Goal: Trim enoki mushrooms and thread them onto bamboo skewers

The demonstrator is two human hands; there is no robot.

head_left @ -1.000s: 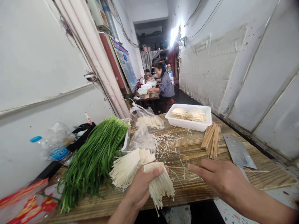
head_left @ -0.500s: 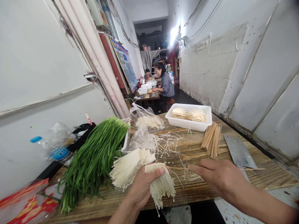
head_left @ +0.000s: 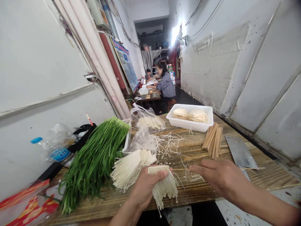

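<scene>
My left hand [head_left: 145, 188] is closed round a small bunch of white enoki mushrooms [head_left: 164, 186], cut ends up, caps hanging over the table's front edge. My right hand [head_left: 219, 177] is pinched on a thin bamboo skewer [head_left: 181, 169] whose tip points at the bunch. A bigger pile of enoki [head_left: 130, 168] lies just left of my left hand. Behind it lies a large bundle of green chives [head_left: 96, 160].
On the wooden table [head_left: 270, 179] are a stack of skewers [head_left: 213, 141], a cleaver [head_left: 240, 153], a white tray of skewered enoki [head_left: 190, 117], plastic bags [head_left: 147, 121] and loose strands. A water bottle [head_left: 55, 150] lies at the left wall. A person [head_left: 166, 86] sits at a far table.
The bunch in my left hand has shifted slightly right and up, closer to the skewer. My right hand has risen a little. The seated person far back has moved slightly.
</scene>
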